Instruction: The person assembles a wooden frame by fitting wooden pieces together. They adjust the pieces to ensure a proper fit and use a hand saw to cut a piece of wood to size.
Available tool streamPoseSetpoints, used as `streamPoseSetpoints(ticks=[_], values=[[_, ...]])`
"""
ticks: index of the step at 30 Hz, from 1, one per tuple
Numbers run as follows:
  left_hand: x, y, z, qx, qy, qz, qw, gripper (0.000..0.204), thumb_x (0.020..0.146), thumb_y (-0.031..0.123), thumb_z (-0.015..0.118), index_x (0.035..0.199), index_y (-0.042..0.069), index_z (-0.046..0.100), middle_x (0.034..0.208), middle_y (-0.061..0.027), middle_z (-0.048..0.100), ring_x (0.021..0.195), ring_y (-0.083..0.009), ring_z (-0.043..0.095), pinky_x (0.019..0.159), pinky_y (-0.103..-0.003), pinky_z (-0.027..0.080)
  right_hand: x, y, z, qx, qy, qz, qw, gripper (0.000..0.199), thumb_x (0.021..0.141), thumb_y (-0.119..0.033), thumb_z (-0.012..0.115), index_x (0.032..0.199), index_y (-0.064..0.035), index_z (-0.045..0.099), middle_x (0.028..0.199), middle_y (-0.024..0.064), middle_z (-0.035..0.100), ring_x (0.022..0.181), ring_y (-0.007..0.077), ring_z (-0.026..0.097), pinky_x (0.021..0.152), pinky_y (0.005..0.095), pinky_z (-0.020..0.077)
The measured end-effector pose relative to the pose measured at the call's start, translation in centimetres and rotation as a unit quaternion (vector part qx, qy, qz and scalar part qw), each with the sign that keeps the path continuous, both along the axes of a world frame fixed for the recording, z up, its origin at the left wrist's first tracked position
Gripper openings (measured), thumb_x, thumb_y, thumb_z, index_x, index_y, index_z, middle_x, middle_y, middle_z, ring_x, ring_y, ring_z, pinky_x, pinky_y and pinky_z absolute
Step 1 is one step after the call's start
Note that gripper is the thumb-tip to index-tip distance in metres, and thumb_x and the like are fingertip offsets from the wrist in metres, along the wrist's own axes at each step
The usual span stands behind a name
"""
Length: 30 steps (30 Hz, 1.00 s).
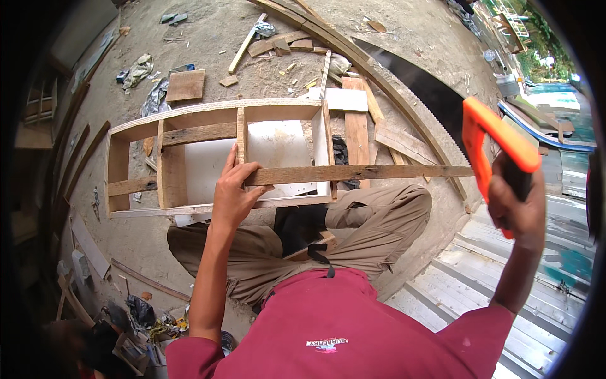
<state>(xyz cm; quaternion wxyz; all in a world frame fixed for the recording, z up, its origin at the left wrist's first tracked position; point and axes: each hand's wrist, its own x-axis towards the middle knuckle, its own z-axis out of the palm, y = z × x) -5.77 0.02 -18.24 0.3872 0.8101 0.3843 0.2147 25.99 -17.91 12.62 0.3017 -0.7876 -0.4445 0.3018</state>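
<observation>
A shallow wooden frame (218, 104) with inner dividers lies before my crossed legs. A long narrow wooden strip (353, 172) reaches across it and out past its right side. My left hand (235, 183) grips the strip's left end between thumb and fingers, with one finger stretched along a divider (242, 129). On the right, my right hand (517, 196) is closed around the orange handle of a handsaw (502, 136). Its dark toothed blade (416, 82) points away to the upper left. The strip's right end is close to the handle; whether the blade touches it, I cannot tell.
Long curved-looking battens (379, 82) cross the ground beyond the frame. Boards (356, 126), a square wood piece (185, 86) and crumpled plastic (156, 98) lie around. Corrugated metal sheeting (480, 278) covers the right side. More scraps and litter (148, 316) sit at lower left.
</observation>
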Motion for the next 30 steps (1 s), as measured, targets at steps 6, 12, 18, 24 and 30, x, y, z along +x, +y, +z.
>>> streamPoseSetpoints(ticks=[6, 12, 18, 24, 30], values=[[0.5, 0.2, -0.1, 0.01, -0.01, -0.017, 1.0, 0.044, 0.065, 0.006, 0.089, 0.106, 0.004, 0.074, 0.105, -0.0132, 0.076, 0.145, -0.0375, 0.042, 0.111, -0.05, 0.046, 2.7, -1.9, -20.3, -0.036, -0.197, 0.085, 0.976, 0.054, 0.079, -0.023, 0.089, 0.113, 0.0044, 0.059, 0.089, 0.0227, 0.069, 0.082, 0.0386, 0.07, 0.073, 0.0418, 0.0546], [1.0, 0.0, 0.8, 0.012, 0.029, -0.018, 0.999, 0.045, 0.063, 0.003, 0.09, 0.105, 0.004, 0.074, 0.109, -0.012, 0.076, 0.145, -0.0369, 0.042, 0.112, -0.049, 0.046, 4.6, -2.4, -26.2, -0.035, -0.282, 0.177, 0.942, 0.049, 0.08, -0.005, 0.077, 0.122, 0.01, 0.057, 0.114, 0.03, 0.066, 0.11, 0.0437, 0.065, 0.094, 0.0453, 0.0531], [0.5, -0.4, -0.1, 0.046, -0.019, -0.005, 0.999, 0.053, 0.064, 0.001, 0.09, 0.114, 0.004, 0.07, 0.12, -0.0108, 0.073, 0.137, -0.0338, 0.053, 0.114, -0.048, 0.045, 5.3, -3.4, -28.1, 0.09, -0.367, 0.247, 0.892, 0.017, 0.081, -0.001, 0.064, 0.097, 0.0039, 0.062, 0.115, 0.0255, 0.068, 0.106, 0.039, 0.068, 0.092, 0.0454, 0.0548], [1.5, -1.6, 0.6, 0.044, -0.088, 0.031, 0.995, 0.081, 0.073, -0.003, 0.084, 0.145, 0.007, 0.048, 0.139, -0.0118, 0.062, 0.128, -0.0375, 0.059, 0.114, -0.047, 0.046, 4.6, -4.5, -26.7, 0.134, -0.377, 0.244, 0.883, 0.009, 0.086, -0.004, 0.061, 0.092, 0.0027, 0.061, 0.113, 0.0231, 0.07, 0.103, 0.0373, 0.068, 0.091, 0.0461, 0.0552], [0.9, -1.2, -0.3, 0.106, 0.019, -0.014, 0.994, 0.046, 0.086, 0.014, 0.08, 0.128, 0.007, 0.064, 0.126, -0.0151, 0.069, 0.128, -0.0375, 0.058, 0.113, -0.052, 0.043, 5.2, -5.8, -26.5, 0.177, -0.369, 0.197, 0.891, 0.014, 0.083, -0.002, 0.065, 0.095, 0.005, 0.061, 0.119, 0.0276, 0.068, 0.106, 0.0433, 0.066, 0.096, 0.0493, 0.0533]])
